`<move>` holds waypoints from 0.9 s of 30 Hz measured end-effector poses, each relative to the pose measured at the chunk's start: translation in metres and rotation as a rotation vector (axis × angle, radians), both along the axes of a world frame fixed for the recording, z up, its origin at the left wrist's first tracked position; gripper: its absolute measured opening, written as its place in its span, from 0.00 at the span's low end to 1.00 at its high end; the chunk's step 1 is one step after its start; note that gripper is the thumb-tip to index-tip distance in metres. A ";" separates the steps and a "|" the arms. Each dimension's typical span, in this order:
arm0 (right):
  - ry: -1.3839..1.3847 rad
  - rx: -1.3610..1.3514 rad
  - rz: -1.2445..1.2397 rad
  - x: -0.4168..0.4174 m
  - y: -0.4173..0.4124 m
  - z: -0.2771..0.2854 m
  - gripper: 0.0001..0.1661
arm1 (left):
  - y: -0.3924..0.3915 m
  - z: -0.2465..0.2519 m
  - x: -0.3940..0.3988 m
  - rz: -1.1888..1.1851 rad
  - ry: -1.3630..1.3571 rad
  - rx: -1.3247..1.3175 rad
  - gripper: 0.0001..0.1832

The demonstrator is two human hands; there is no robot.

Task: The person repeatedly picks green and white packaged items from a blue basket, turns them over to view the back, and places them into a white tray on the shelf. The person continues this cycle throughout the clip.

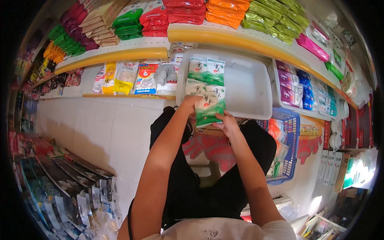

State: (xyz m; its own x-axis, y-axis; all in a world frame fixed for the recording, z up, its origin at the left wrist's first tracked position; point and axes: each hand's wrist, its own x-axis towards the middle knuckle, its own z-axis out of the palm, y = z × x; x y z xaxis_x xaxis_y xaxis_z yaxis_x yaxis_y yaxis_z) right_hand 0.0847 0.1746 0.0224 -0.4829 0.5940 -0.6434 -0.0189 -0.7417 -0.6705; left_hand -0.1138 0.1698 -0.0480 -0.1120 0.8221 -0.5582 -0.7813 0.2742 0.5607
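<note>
Both my hands grip one green-and-white packet (pixel 210 112) bearing writing, over the near left part of a white plastic bin (pixel 249 87). My left hand (pixel 191 103) has its upper left corner; my right hand (pixel 227 122) pinches its lower right edge. Inside the bin, similar green-and-white packets (pixel 215 72) lie in two columns along the left side. The held packet partly covers the nearer ones. White bin floor shows to the right of the packets.
Above the bin runs a shelf with a yellow edge strip (pixel 216 37) carrying stacked bagged goods (pixel 273 19). Right of the bin stands a tray of purple and blue packets (pixel 291 87). A blue plastic basket (pixel 292 144) with packets sits by my right knee. Bagged goods (pixel 147 78) line the lower shelf leftward.
</note>
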 end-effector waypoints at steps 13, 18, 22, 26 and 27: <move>-0.932 1.034 0.507 -0.160 0.166 -0.144 0.22 | 0.136 -0.051 -0.059 -1.003 1.890 -0.363 0.35; -0.886 1.068 0.568 -0.168 0.174 -0.143 0.20 | 0.124 -0.082 -0.056 -0.760 2.107 -0.367 0.35; -0.842 0.968 0.614 -0.153 0.172 -0.136 0.23 | 0.118 -0.064 -0.047 -0.915 2.013 -0.501 0.29; -0.719 0.914 0.461 -0.125 0.170 -0.115 0.24 | 0.109 -0.024 -0.026 -0.721 1.932 -0.417 0.32; -0.673 0.887 0.433 -0.115 0.173 -0.104 0.23 | 0.105 -0.008 -0.018 -0.636 1.932 -0.366 0.32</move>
